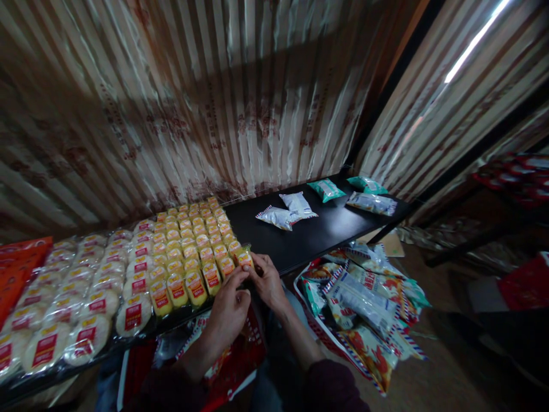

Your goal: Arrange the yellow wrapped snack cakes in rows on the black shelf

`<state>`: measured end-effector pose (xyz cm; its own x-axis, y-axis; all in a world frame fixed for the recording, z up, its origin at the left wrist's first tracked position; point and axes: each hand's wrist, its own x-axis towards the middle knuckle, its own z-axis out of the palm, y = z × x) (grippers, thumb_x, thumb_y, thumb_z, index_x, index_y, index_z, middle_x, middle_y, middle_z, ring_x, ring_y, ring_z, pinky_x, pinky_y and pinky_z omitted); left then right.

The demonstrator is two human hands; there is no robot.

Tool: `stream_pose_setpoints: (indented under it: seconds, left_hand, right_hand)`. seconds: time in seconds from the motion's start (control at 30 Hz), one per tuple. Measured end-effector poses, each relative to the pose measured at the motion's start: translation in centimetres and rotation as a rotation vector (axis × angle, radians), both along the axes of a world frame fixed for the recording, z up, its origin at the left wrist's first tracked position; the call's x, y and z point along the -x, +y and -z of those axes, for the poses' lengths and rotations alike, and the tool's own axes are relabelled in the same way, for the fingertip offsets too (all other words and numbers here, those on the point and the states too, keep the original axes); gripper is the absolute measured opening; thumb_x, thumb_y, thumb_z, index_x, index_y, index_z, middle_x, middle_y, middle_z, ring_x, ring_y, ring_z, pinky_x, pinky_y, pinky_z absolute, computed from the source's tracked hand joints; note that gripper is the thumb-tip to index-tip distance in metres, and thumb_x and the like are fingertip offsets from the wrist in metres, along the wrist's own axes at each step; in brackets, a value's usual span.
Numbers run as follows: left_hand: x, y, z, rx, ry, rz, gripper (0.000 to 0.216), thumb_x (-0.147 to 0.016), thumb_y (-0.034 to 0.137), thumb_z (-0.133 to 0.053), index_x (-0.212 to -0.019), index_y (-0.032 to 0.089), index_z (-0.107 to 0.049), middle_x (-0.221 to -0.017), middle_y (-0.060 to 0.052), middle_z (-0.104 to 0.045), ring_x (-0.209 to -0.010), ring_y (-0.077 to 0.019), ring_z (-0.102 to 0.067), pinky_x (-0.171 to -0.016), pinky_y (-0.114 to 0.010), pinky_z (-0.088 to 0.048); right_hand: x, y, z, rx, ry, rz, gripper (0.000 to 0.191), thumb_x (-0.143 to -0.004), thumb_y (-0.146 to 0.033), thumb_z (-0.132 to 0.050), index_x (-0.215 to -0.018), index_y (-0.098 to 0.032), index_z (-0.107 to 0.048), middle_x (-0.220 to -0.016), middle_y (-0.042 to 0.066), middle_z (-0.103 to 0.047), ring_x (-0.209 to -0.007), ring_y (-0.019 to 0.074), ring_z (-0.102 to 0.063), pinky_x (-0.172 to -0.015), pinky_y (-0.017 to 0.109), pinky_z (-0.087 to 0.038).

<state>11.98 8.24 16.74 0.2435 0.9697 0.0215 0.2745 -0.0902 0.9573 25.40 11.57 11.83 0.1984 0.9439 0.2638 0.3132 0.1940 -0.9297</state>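
Both my hands meet at the near edge of a black table (317,229). My left hand (229,309) has its fingers curled, and its fingertips touch the front packet of a row of small yellow wrapped snacks (193,252). My right hand (266,278) pinches the last yellow packet (244,259) at the right end of the rows. Left of the yellow packets lie rows of round pale cakes with red labels (81,292).
Loose silver packets (285,212) and green packets (326,189) lie on the table's far right part. A bag full of mixed snack packs (364,303) sits on the floor at the right. Striped foil sheeting (214,103) forms the wall behind. An orange pack (19,263) lies at far left.
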Motion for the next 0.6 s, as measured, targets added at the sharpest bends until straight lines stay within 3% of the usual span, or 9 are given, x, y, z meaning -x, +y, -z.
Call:
stream_pose_setpoints:
  seconds: [0.37,0.6]
  left_hand:
    - [0.4,0.3,-0.1,-0.044,0.037,-0.041,0.029,-0.076,0.01,-0.05,-0.098,0.019,-0.066,-0.133,-0.01,-0.055,-0.126,-0.0217,-0.051,-0.099,-0.036,-0.049]
    - [0.4,0.3,0.9,-0.136,0.148,-0.05,0.033,-0.074,0.006,-0.046,-0.097,0.019,-0.066,-0.134,-0.009,-0.055,-0.128,-0.0218,-0.048,-0.108,-0.042,-0.04]
  right_hand:
    - [0.2,0.7,0.4,0.0,-0.117,-0.03,0.035,-0.086,-0.036,-0.058,-0.118,-0.026,-0.065,-0.096,0.006,-0.062,-0.091,0.0196,-0.059,-0.083,0.032,-0.05]
    - [-0.1,0.5,0.1,0.027,-0.286,0.03,0.035,-0.087,-0.035,-0.057,-0.119,-0.022,-0.063,-0.103,0.007,-0.067,-0.096,0.0236,-0.057,-0.088,0.039,-0.047]
